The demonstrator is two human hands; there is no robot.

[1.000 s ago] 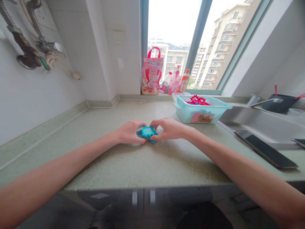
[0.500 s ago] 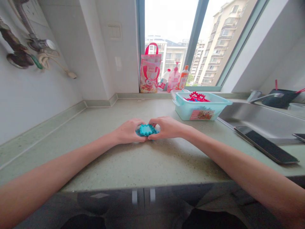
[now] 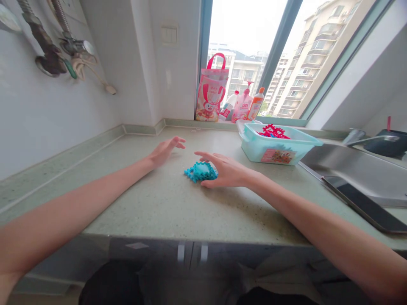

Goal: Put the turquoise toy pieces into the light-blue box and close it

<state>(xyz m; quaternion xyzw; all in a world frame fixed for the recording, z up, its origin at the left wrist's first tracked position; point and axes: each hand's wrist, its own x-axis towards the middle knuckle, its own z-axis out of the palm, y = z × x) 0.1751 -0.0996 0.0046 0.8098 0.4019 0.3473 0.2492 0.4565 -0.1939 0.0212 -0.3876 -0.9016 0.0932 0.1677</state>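
Note:
On the counter lies a small heap of turquoise interlocking plastic building pieces (image 3: 201, 171) with notched edges, a flat one on top. My right hand (image 3: 227, 170) curves around the heap's right side, thumb on the near side and fingers stretched past the far side. Its fingers are apart; whether thumb or palm touches the pieces I cannot tell. My left hand (image 3: 167, 151) is off to the left and farther back, slightly blurred, holding nothing, with its fingers extended over the counter.
A light teal plastic basket (image 3: 252, 148) of red and some blue pieces stands at the back right, beside a steel sink (image 3: 352, 169). A dark phone (image 3: 365, 203) lies by the sink's edge. A pink bag (image 3: 211, 95) and several bottles line the windowsill.
My left hand has let go of the turquoise pieces and moved left and away from them. My right hand has opened somewhat beside the heap. The camera view has shifted slightly.

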